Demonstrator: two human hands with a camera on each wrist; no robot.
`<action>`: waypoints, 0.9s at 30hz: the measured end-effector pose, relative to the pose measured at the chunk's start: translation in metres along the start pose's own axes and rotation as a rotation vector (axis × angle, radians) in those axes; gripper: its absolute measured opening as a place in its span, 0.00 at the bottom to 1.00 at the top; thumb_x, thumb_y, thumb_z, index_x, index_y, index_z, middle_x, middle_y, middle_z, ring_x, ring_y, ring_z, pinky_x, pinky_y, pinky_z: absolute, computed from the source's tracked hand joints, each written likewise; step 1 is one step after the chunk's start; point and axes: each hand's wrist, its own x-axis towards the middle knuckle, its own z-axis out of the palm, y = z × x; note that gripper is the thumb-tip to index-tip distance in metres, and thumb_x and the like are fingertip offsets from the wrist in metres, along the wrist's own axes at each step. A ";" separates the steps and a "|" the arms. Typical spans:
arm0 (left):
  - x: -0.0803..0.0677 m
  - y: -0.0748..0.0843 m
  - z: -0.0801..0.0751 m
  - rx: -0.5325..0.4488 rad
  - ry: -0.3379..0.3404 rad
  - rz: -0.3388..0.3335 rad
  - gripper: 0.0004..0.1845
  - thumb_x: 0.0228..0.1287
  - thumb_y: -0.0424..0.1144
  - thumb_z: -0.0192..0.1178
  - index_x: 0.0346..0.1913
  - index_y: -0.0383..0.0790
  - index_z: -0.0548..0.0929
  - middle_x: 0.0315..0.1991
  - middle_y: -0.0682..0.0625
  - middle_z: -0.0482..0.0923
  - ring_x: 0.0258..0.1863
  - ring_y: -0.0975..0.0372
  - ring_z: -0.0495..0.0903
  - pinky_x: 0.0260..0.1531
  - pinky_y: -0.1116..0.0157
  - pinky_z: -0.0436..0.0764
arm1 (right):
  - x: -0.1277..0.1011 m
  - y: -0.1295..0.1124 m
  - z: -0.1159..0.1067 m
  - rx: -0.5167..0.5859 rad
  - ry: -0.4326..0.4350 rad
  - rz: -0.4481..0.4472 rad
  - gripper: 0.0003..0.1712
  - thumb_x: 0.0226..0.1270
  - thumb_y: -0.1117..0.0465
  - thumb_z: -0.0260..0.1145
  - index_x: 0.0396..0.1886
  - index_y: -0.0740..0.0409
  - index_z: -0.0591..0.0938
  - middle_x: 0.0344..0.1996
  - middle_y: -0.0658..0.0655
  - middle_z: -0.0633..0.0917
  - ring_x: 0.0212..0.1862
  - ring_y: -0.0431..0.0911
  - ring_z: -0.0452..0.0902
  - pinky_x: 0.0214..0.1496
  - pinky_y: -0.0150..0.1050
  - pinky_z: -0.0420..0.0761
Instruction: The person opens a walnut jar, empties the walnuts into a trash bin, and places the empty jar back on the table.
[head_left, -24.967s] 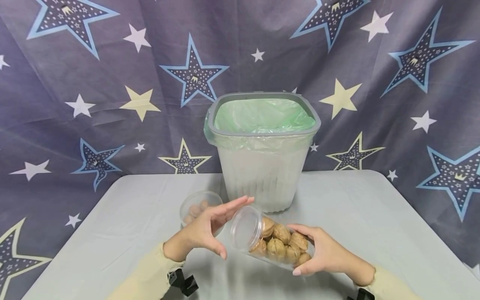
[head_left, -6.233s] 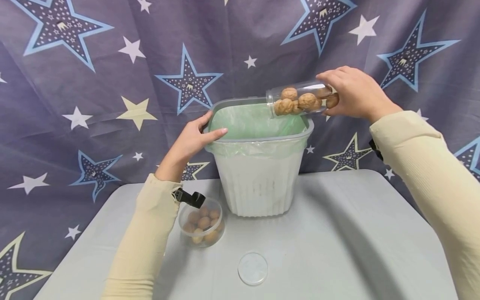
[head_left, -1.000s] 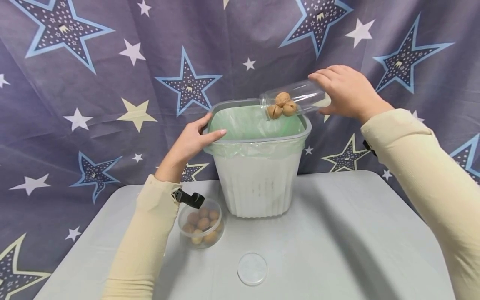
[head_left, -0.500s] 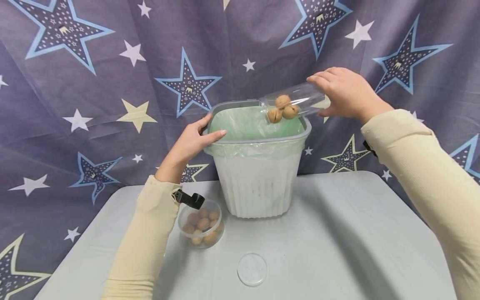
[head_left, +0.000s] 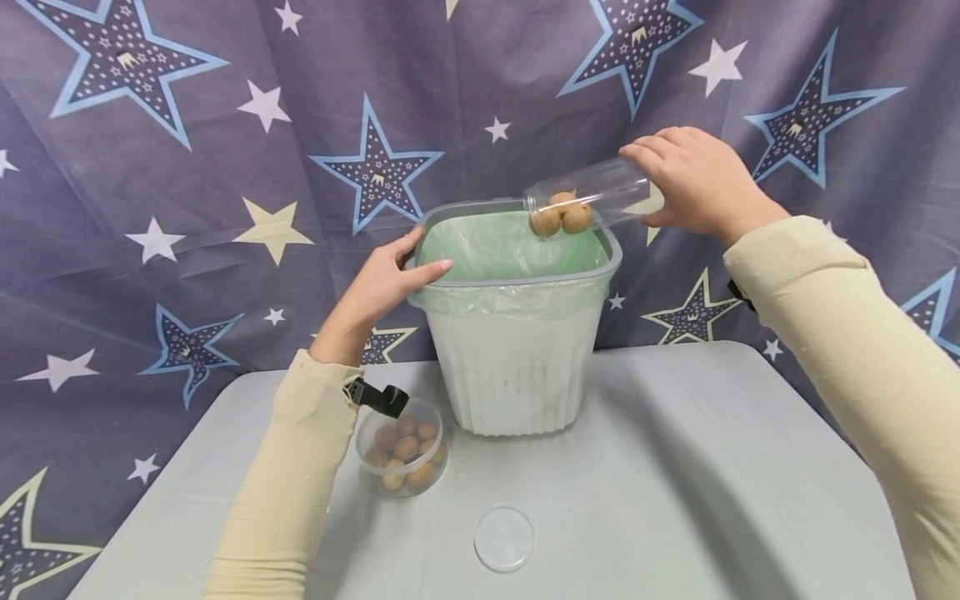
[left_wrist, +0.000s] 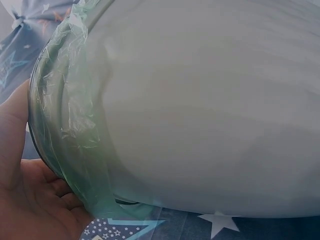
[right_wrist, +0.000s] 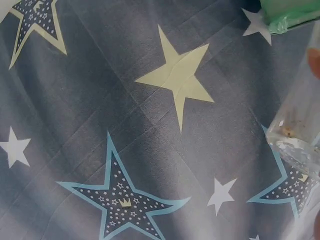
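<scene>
Backdrop: a dark cloth (head_left: 225, 125) printed with blue, white and yellow stars hangs behind your pale grey table (head_left: 675, 467).
Bin: a white ribbed bin (head_left: 517, 367) with a grey rim and a green liner stands at the back of the table, in the middle.
Left hand: your left hand (head_left: 378, 287) rests on the bin's left rim, fingers straight along the edge, thumb over the liner; the forearm rises steeply from the table.
Right hand: your right hand (head_left: 693, 179) is raised above the bin's right rear corner, fingers curled round the base of a clear jar (head_left: 588, 192).
Jar: tipped on its side, mouth pointing left and slightly down over the liner; walnuts (head_left: 561, 218) sit bunched at the mouth.
Second jar: an open jar of walnuts (head_left: 402, 450) stands just beside your left sleeve.
Lid: a clear round lid (head_left: 504, 538) lies flat on the table near you.
</scene>
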 end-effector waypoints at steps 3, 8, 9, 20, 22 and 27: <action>0.000 0.000 0.000 -0.006 0.004 0.005 0.44 0.61 0.45 0.62 0.73 0.35 0.51 0.74 0.46 0.47 0.72 0.57 0.48 0.68 0.57 0.58 | 0.000 0.000 0.000 -0.028 0.010 -0.017 0.48 0.29 0.62 0.81 0.57 0.70 0.72 0.51 0.69 0.78 0.52 0.64 0.70 0.60 0.56 0.66; -0.001 0.000 0.001 -0.011 0.003 0.003 0.43 0.61 0.45 0.62 0.73 0.35 0.51 0.74 0.45 0.47 0.72 0.57 0.49 0.67 0.57 0.59 | -0.002 0.001 0.001 -0.031 0.037 -0.016 0.49 0.29 0.62 0.81 0.57 0.70 0.72 0.51 0.69 0.78 0.52 0.64 0.70 0.61 0.55 0.65; -0.001 0.000 0.001 -0.010 0.003 0.002 0.43 0.61 0.45 0.62 0.73 0.35 0.51 0.74 0.45 0.47 0.72 0.57 0.49 0.67 0.57 0.59 | -0.002 0.002 0.001 -0.030 0.038 -0.015 0.49 0.29 0.62 0.81 0.58 0.70 0.72 0.51 0.69 0.78 0.52 0.64 0.70 0.61 0.55 0.65; 0.001 0.000 0.001 -0.005 0.002 0.003 0.44 0.61 0.45 0.62 0.73 0.35 0.51 0.74 0.45 0.48 0.72 0.58 0.49 0.67 0.58 0.59 | -0.003 0.003 0.001 -0.014 0.025 -0.012 0.47 0.31 0.61 0.79 0.57 0.71 0.72 0.51 0.70 0.77 0.52 0.64 0.70 0.60 0.56 0.66; 0.001 0.000 0.001 -0.001 0.003 0.000 0.44 0.61 0.45 0.62 0.73 0.35 0.51 0.74 0.46 0.48 0.72 0.58 0.49 0.67 0.58 0.59 | -0.004 0.003 0.000 -0.016 0.009 -0.008 0.47 0.32 0.61 0.79 0.58 0.71 0.71 0.52 0.70 0.77 0.53 0.64 0.69 0.61 0.56 0.65; 0.002 0.000 0.001 -0.003 0.010 0.004 0.43 0.61 0.45 0.62 0.73 0.35 0.52 0.74 0.45 0.49 0.72 0.57 0.51 0.67 0.58 0.60 | -0.004 0.004 0.000 -0.026 0.035 -0.040 0.48 0.32 0.61 0.80 0.58 0.71 0.71 0.52 0.69 0.77 0.54 0.64 0.69 0.61 0.55 0.65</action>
